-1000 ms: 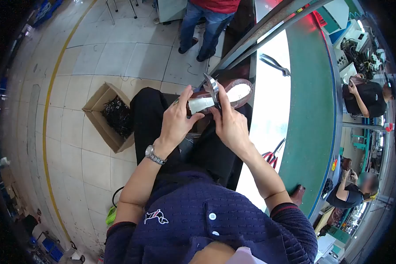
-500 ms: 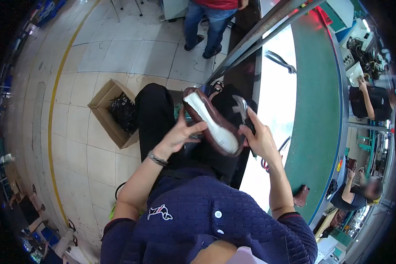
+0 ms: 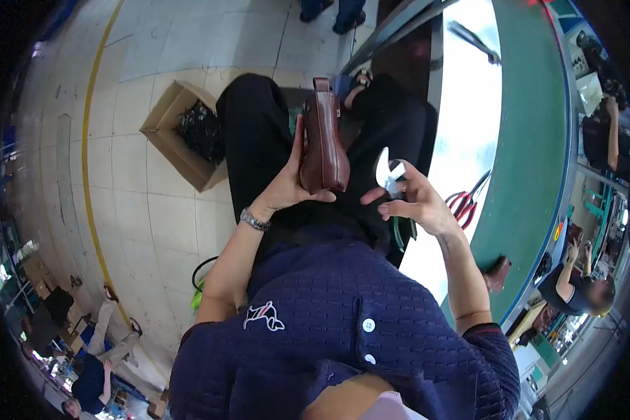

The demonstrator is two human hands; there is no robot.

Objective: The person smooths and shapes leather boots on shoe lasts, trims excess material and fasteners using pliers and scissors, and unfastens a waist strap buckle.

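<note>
A brown leather shoe [image 3: 325,140] stands nearly upright above my lap, its white underside out of sight. My left hand [image 3: 292,183] holds it from the left and below, the thumb under its lower end. To the right, my right hand [image 3: 420,199] is closed around a pincer-like metal tool [image 3: 388,173], with the shiny head pointing up and the dark green handles below the fingers. The tool and the shoe are apart.
A cardboard box [image 3: 162,129] with black scraps is on the floor at left. Red-handled pliers [image 3: 462,206] and a dark tool [image 3: 474,40] lie on the white surface beside a green table [image 3: 532,140] bearing a brown shoe [image 3: 498,274]. People work at right.
The shoe has turned from showing its white sole to standing upright with brown leather in view. My right hand and the tool have lowered slightly apart from it. The view has shifted.
</note>
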